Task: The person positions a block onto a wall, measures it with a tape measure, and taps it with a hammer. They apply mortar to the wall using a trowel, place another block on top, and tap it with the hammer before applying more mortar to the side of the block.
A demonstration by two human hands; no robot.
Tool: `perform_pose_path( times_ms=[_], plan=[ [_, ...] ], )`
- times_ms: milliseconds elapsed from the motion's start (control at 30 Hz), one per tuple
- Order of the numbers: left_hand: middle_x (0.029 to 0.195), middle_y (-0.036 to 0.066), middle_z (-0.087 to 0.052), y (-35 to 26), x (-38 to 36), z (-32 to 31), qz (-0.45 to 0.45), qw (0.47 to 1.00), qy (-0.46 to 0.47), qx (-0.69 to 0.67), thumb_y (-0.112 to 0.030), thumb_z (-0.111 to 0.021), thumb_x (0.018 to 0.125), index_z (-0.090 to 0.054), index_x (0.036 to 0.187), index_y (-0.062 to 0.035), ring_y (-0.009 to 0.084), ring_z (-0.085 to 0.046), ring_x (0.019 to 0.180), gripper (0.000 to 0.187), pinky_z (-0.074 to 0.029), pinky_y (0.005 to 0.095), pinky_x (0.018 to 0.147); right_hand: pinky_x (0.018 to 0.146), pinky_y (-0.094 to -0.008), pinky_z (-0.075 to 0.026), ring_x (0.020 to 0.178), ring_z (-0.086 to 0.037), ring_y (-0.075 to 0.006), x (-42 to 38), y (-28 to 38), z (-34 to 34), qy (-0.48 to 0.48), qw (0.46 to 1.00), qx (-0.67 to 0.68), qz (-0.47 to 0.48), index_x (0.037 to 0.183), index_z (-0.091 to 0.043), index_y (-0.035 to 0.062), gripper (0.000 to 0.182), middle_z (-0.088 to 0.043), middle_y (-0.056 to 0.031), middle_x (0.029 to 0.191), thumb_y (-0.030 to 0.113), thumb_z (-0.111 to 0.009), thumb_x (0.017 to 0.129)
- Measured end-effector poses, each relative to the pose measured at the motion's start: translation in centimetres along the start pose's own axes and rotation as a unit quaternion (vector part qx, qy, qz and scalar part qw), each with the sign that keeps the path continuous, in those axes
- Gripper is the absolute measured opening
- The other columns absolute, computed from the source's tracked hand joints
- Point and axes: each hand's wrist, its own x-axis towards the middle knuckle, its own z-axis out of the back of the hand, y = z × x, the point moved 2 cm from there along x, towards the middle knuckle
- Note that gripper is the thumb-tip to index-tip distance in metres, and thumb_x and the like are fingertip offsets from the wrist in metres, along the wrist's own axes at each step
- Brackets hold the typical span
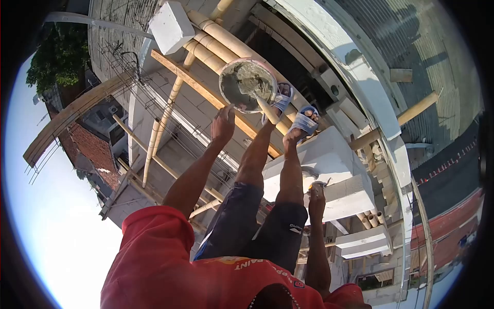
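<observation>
A round bucket (pixel 248 85) of wet grey mortar sits on the bamboo poles by my feet, and a tan stick-like handle (pixel 266 110) slants out of it. My left hand (pixel 223 124) is at the bucket's near rim, its fingers bent against the edge. Beside my right leg, my right hand (pixel 316 194) is closed around a small tool with a yellow part, apparently a trowel (pixel 317 184). Most of that tool is hidden by the hand. Under it lies a large white block (pixel 339 157) with a grey smear on top.
My sandalled feet (pixel 303 122) stand on bamboo poles (pixel 213 49) high above the ground. One white block (pixel 171 27) rests at the poles' far end. A wooden plank (pixel 206 95) runs alongside. Bare rebar (pixel 136 77) sticks out on the left, and a white ledge (pixel 370 77) curves past on the right.
</observation>
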Motion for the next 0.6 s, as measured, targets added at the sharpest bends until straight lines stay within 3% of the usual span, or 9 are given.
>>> perform_pose_path(
  times_ms=[67,100,167,233,300,400,500,533,600],
  plan=[
    [0.123,0.015,-0.068,-2.7,1.1,-1.0,-0.048,0.998,0.017,-0.040,-0.040,-0.051,0.097,-0.066,0.118,-0.0047,0.0363,-0.063,0.113,0.044,-0.048,0.0463,0.098,0.086,-0.0443,-0.050,0.100,-0.066,-0.0384,0.7,0.7,0.6,-0.025,0.996,0.034,0.079,0.116,-0.062,-0.0009,0.037,-0.069,-0.0220,0.104,0.030,-0.046,0.103],
    [0.119,0.015,-0.069,-3.4,2.2,-2.2,-0.062,0.995,0.030,-0.065,-0.040,-0.053,0.097,-0.068,0.113,-0.0048,0.0363,-0.064,0.111,0.042,-0.049,0.0469,0.096,0.086,-0.0439,-0.050,0.099,-0.066,-0.0379,0.9,0.5,0.4,-0.024,0.997,0.034,0.069,0.116,-0.062,-0.0009,0.037,-0.069,-0.0216,0.104,0.030,-0.046,0.103],
    [0.114,0.019,-0.070,-6.8,4.4,-4.1,0.015,0.993,0.117,-0.007,-0.041,-0.057,0.094,-0.070,0.110,-0.0052,0.0380,-0.064,0.110,0.042,-0.049,0.0484,0.095,0.086,-0.0431,-0.049,0.098,-0.066,-0.0370,1.0,0.5,0.3,-0.018,0.998,0.031,0.048,0.115,-0.062,-0.0009,0.037,-0.068,-0.0209,0.103,0.030,-0.047,0.103],
    [0.111,0.024,-0.069,-8.2,6.6,-8.3,0.052,0.991,0.094,-0.082,-0.042,-0.061,0.091,-0.072,0.103,-0.0041,0.0406,-0.065,0.108,0.041,-0.049,0.0507,0.094,0.083,-0.0403,-0.052,0.097,-0.069,-0.0296,0.5,1.6,-0.3,-0.008,0.998,0.052,0.017,0.120,-0.063,0.0002,0.037,-0.069,-0.0185,0.103,0.030,-0.050,0.102],
    [0.109,0.023,-0.071,-8.9,8.1,-12.2,0.130,0.968,0.138,-0.163,-0.043,-0.059,0.091,-0.067,0.113,-0.0014,0.0379,-0.066,0.109,0.048,-0.050,0.0472,0.094,0.081,-0.0382,-0.054,0.095,-0.070,-0.0266,-0.9,4.0,-0.2,0.014,0.998,0.049,-0.021,0.125,-0.062,-0.0002,0.040,-0.070,-0.0169,0.104,0.030,-0.050,0.102],
    [0.132,0.024,-0.061,-9.8,7.7,-16.6,0.205,0.971,0.050,-0.115,-0.040,-0.061,0.092,-0.051,0.135,-0.0012,0.0425,-0.057,0.123,0.059,-0.042,0.0484,0.106,0.080,-0.0358,-0.055,0.098,-0.071,-0.0273,-2.1,4.2,0.1,0.029,0.997,0.076,-0.007,0.128,-0.059,-0.0024,0.043,-0.068,-0.0186,0.109,0.032,-0.050,0.102],
    [0.140,0.021,-0.056,-10.4,7.2,-16.3,0.247,0.959,0.117,-0.074,-0.039,-0.058,0.094,-0.037,0.142,-0.0003,0.0428,-0.052,0.130,0.066,-0.039,0.0466,0.110,0.082,-0.0383,-0.056,0.101,-0.070,-0.0296,-3.1,3.9,1.0,0.040,0.993,0.102,-0.045,0.130,-0.057,-0.0025,0.046,-0.067,-0.0202,0.112,0.034,-0.050,0.103],
    [0.125,0.028,-0.063,-9.4,6.7,-16.6,0.216,0.971,0.053,-0.093,-0.044,-0.051,0.095,-0.051,0.131,-0.0018,0.0428,-0.058,0.122,0.056,-0.044,0.0483,0.103,0.082,-0.0391,-0.056,0.101,-0.070,-0.0298,-3.5,3.9,1.4,0.037,0.991,0.110,-0.065,0.130,-0.057,-0.0023,0.046,-0.067,-0.0201,0.112,0.034,-0.050,0.103],
    [0.125,0.028,-0.063,-8.9,5.0,-14.1,0.213,0.960,0.066,-0.170,-0.046,-0.048,0.096,-0.056,0.126,-0.0032,0.0425,-0.058,0.121,0.053,-0.044,0.0477,0.102,0.082,-0.0407,-0.056,0.101,-0.070,-0.0297,-4.2,3.5,2.0,0.030,0.988,0.119,-0.094,0.131,-0.056,-0.0011,0.046,-0.067,-0.0193,0.113,0.035,-0.049,0.103]
  ],
)
